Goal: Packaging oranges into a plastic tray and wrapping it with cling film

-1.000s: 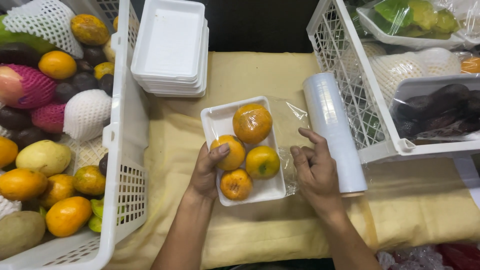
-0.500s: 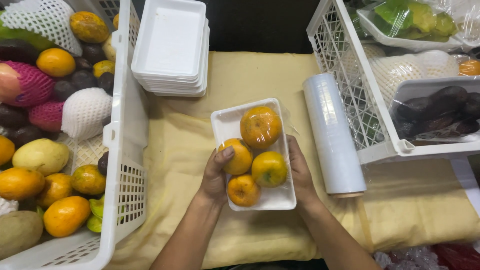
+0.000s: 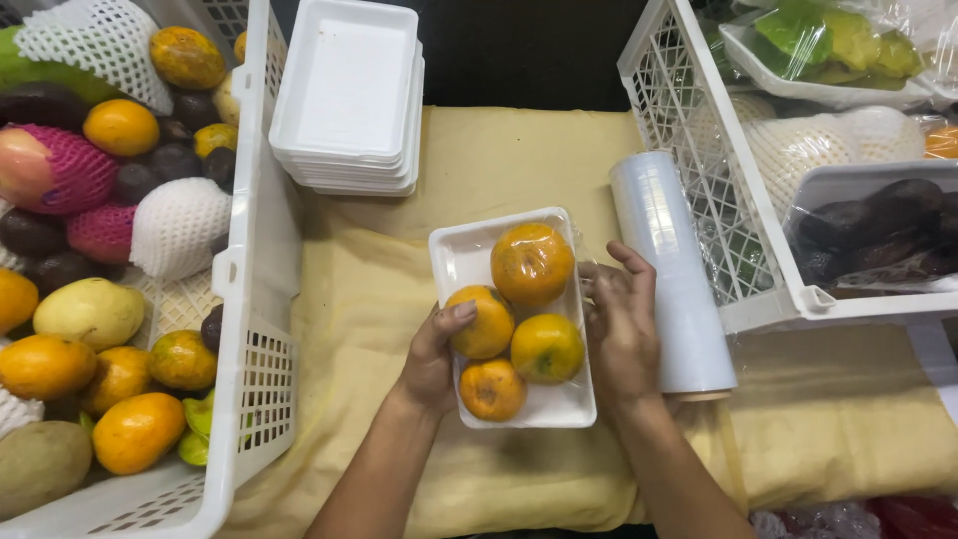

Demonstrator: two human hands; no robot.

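Nearest, hands: left hand (image 3: 431, 351) grips the left long edge of the white rectangular foam tray (image 3: 454, 255), thumb resting on one fruit; right hand (image 3: 621, 324) lies half-open against the tray's right edge, fingers pinching the clear film there.
Tray position: between the two hands, on the table under a yellow cloth (image 3: 479, 160); both hands touch it, neither is nearer.
Tray axis: long side runs away from the person, tilted slightly rightward at the near end.
Tray contents: four round orange citrus fruits (image 3: 532, 262) under clear wrap, one at the far end, two in the middle, one at the near end.
Right of tray: one white roll of clear cling film (image 3: 671, 269), just beside the right hand, its axis roughly parallel to the tray.
Far left of tray: one stack of empty white foam trays (image 3: 349, 90); the number in it I cannot tell.
Left of tray: one white plastic slatted crate (image 3: 254, 299) of mixed loose fruit, some in foam net sleeves.
Right of tray, past the roll: one more white slatted crate (image 3: 699, 150) holding wrapped trays of fruit.
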